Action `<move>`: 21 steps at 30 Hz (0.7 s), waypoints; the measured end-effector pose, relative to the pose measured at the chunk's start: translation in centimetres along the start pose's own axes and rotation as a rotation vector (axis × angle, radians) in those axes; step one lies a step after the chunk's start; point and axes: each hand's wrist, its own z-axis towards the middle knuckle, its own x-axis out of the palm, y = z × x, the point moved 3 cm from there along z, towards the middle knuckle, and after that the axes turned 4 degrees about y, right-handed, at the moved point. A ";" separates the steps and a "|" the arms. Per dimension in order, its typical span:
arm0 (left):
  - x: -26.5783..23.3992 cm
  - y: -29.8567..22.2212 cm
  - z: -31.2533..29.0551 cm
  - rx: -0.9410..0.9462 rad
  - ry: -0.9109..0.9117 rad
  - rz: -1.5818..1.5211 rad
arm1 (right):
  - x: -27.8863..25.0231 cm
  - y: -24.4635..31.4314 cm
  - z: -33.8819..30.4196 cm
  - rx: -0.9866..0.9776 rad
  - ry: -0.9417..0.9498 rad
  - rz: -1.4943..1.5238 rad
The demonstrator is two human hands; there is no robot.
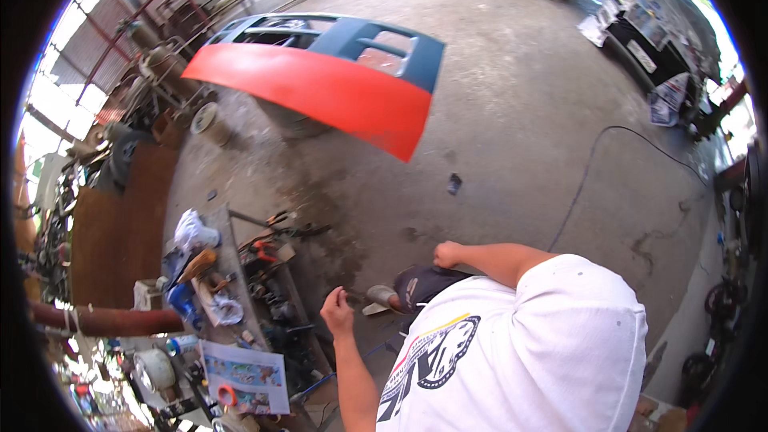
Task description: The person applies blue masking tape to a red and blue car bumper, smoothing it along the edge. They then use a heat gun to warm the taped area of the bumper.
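Note:
My left hand (338,312) is raised beside the cluttered workbench (234,260), its fingers curled together. Anything inside that grip is too small to make out. Close to my dark shorts (428,284) is my right hand (448,254), closed like a fist, with its inner side hidden. On the bench lie a white crumpled cloth (190,230), a brown-handled brush-like tool (198,265) and blue plastic (184,304). Pliers-like hand tools (277,218) and red-handled tools (262,251) sit on the bench's right side. A large orange and blue vehicle panel (320,84) stands ahead, raised off the floor.
A white bucket (210,124) stands left of the panel's support. A dark cable (590,162) curves over the concrete floor at right. One small dark object (454,184) lies ahead of me. A printed sheet (244,376) with an orange tape roll (227,394) is at lower left.

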 end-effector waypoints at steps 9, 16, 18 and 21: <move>17.2 5.0 -25.4 -1.002 0.488 -0.100 | -4.0 -15.2 -19.7 0.239 -0.037 0.206; 33.4 -9.5 -26.0 -0.884 0.957 0.058 | 0.3 -32.3 -31.0 0.434 -0.233 0.312; 36.7 -12.6 -22.9 -0.856 0.919 0.116 | 0.3 -38.7 -34.4 0.461 -0.272 0.429; 42.4 -17.5 -16.3 -0.797 0.777 0.188 | 3.4 -49.6 -40.8 0.608 -0.425 0.673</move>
